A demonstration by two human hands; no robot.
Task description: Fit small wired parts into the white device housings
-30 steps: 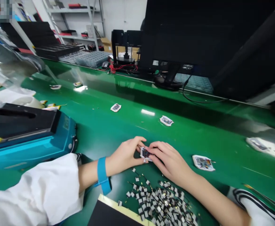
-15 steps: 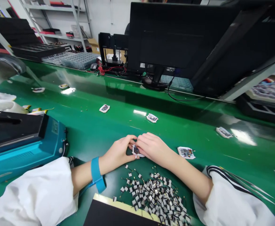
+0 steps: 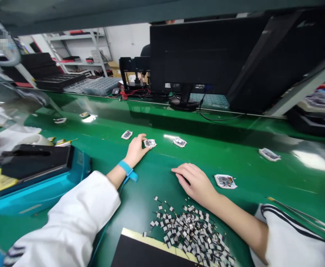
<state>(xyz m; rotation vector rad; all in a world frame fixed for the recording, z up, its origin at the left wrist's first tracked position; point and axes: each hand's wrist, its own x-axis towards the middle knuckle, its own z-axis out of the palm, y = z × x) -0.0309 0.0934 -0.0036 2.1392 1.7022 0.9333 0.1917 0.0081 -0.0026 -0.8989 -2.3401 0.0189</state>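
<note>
On the green assembly belt (image 3: 103,174), a heap of small black-and-silver tabs (image 3: 191,231) lay just below the right hand (image 3: 194,182), its fingers loosely curled and holding nothing visible. The left hand (image 3: 136,151), the nearer, had its fingertips touching the left edge of a white-edged circuit module (image 3: 150,143), long axis along the belt; any grip was impossible to tell.

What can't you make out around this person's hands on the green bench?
All in the head view:
- Dark item under the right hand: the palm covers most of it.
- Small white-edged board by the left hand: its markings are too small to read.
- Small metal-and-black pieces: too small to identify.
- Black panel: cut off by the bottom edge.
- Person: mostly hidden by the monitor.
</note>
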